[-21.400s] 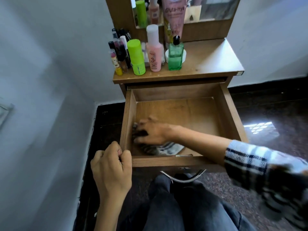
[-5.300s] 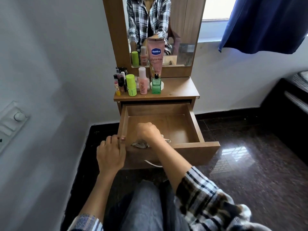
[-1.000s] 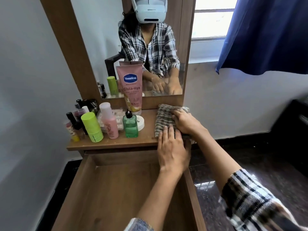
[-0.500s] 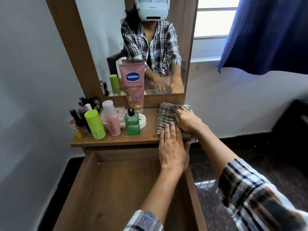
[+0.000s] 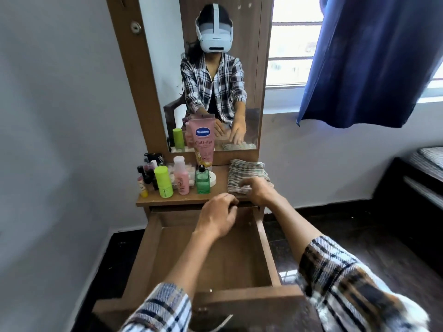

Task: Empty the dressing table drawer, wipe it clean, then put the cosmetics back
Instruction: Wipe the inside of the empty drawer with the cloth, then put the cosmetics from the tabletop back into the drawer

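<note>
A plaid shirt in white, black and brown checks is worn, sleeves rolled to mid-forearm. Both forearms are left bare. Left hand and right hand are seen ungloved. In the mirror, a white headset with a top strap is noted.

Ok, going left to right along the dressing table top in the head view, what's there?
Small yellow-based tube → lime green stick → pink bottle → green pump bottle → folded checked cloth, with the right hand on its near edge.
</note>
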